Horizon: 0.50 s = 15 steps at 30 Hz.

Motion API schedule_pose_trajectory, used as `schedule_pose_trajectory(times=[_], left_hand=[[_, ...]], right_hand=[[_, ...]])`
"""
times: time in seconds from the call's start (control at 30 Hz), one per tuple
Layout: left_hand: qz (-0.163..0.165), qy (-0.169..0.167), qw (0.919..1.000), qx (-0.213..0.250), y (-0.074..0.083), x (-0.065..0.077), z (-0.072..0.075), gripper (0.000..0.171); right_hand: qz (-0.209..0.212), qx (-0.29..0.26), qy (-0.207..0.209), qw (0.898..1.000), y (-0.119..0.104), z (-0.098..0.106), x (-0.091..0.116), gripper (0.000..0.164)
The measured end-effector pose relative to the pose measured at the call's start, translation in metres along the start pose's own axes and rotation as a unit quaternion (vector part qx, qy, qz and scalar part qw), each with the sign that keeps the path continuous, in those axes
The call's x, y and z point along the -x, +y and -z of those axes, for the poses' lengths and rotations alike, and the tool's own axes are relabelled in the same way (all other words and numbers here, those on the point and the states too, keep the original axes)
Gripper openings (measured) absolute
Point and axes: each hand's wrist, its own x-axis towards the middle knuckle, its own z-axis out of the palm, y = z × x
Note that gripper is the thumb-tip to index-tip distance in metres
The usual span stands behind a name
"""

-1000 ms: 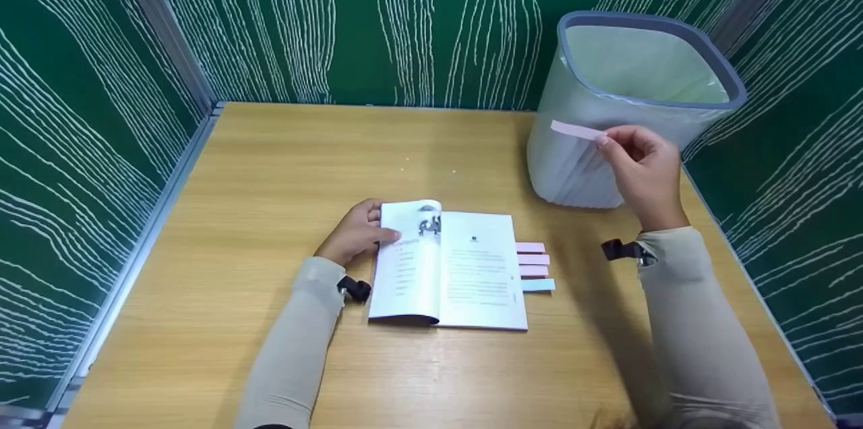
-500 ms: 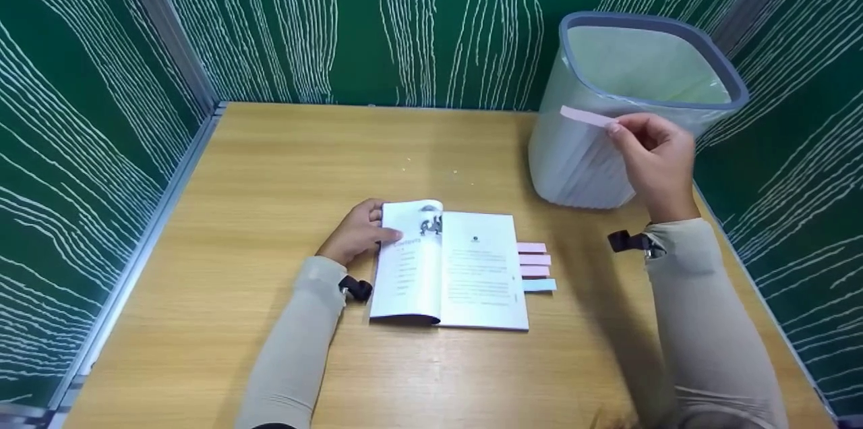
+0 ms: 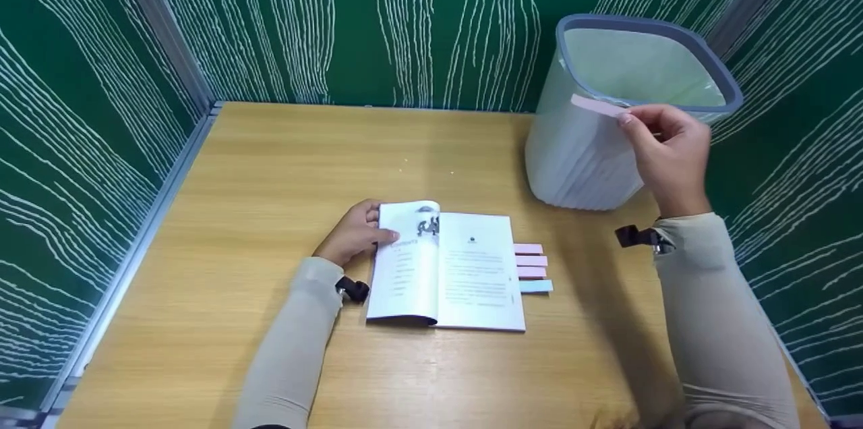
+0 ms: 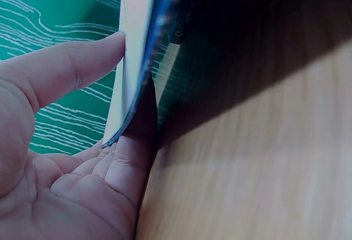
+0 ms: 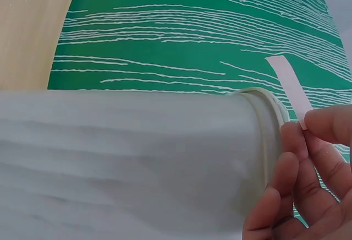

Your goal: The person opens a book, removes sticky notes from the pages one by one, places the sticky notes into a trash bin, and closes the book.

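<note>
With right hand (image 3: 675,156) pinching one pink strip (image 3: 596,106) — moved up and rightward over the last second, so now near the top of one bin (image 3: 583,166), not yet inside — and with left hand (image 3: 354,237) gripping one open book (image 3: 480,314) on the table (image 3: 303,166) (three pink tabs (image 3: 531,261), one blue tab (image 3: 537,287) at right).

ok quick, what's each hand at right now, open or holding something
Left hand: holding the left side of the open book.
Right hand: pinching a pink strip by its end.
</note>
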Motion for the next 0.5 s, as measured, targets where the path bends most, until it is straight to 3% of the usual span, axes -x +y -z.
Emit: schedule_pose_trajectory(times=[0.5], left_hand=[[0.008, 0.007, 0.9995, -0.029, 0.0, 0.0, 0.002, 0.064]], right_hand=[[-0.008, 0.021, 0.01, 1.0, -0.014, 0.007, -0.006, 0.036]])
